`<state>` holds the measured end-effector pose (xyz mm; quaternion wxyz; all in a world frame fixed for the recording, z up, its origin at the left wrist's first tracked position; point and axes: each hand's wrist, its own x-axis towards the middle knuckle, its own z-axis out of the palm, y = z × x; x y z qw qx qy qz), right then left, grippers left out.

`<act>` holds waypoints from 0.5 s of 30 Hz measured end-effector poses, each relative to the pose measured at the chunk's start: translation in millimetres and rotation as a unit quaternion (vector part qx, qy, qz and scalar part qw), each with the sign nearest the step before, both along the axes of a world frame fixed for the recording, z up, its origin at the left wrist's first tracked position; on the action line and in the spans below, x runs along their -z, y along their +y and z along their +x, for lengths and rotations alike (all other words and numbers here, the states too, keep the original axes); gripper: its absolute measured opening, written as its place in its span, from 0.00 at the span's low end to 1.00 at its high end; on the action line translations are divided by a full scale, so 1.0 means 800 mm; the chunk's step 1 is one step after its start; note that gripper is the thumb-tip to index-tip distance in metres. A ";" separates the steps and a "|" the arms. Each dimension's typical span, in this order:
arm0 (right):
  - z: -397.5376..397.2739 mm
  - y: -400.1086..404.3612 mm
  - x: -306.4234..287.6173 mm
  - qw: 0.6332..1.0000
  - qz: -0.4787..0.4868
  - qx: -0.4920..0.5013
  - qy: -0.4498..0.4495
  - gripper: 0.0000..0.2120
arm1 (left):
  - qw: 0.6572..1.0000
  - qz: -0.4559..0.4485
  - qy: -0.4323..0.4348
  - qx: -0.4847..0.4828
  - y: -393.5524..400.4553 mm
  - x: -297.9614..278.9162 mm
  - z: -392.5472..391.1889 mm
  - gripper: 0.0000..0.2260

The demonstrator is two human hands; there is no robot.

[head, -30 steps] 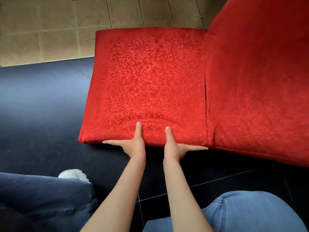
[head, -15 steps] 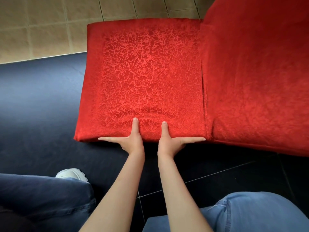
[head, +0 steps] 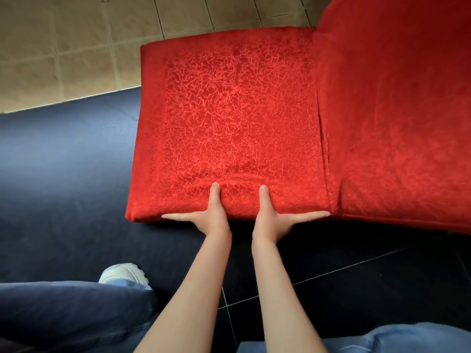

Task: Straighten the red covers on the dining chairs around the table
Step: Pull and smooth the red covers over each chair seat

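Note:
A chair seat in a red crinkle-patterned cover [head: 234,110] fills the middle of the view, and its red-covered backrest [head: 395,110] rises on the right. Both my hands are at the seat's near edge. My left hand [head: 209,217] has its thumb up on the seat top and its straight fingers laid leftward along the edge face. My right hand [head: 272,220] mirrors it, fingers reaching right to the corner by the backrest. A shallow fold in the cloth lies between and just beyond my thumbs.
Dark floor tiles [head: 63,174] lie under and left of the chair, with beige tiles [head: 63,47] beyond. My knees in jeans [head: 71,314] and a white shoe [head: 125,273] are at the bottom of the view.
My hands stay on the seat's near edge with thumbs on top. My right fingers now reach a little further towards the backrest corner. The view has shifted, so the chair sits further right.

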<state>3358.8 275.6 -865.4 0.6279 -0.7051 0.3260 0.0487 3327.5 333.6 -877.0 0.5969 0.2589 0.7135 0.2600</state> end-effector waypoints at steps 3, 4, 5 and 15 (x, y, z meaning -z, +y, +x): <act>0.000 0.003 0.005 0.999 -0.001 0.009 -0.031 0.66 | 1.000 -0.007 -0.011 0.004 0.001 0.002 -0.002 0.62; -0.001 0.003 0.006 0.999 -0.002 0.009 -0.038 0.66 | 1.000 -0.008 -0.012 0.005 0.001 0.001 -0.002 0.62; -0.001 0.003 0.007 0.999 -0.003 0.009 -0.043 0.66 | 1.000 -0.009 -0.014 0.006 0.002 0.000 -0.002 0.62; -0.003 0.010 -0.005 0.999 -0.006 0.024 -0.049 0.64 | 0.999 -0.036 -0.004 0.019 0.009 -0.022 -0.004 0.62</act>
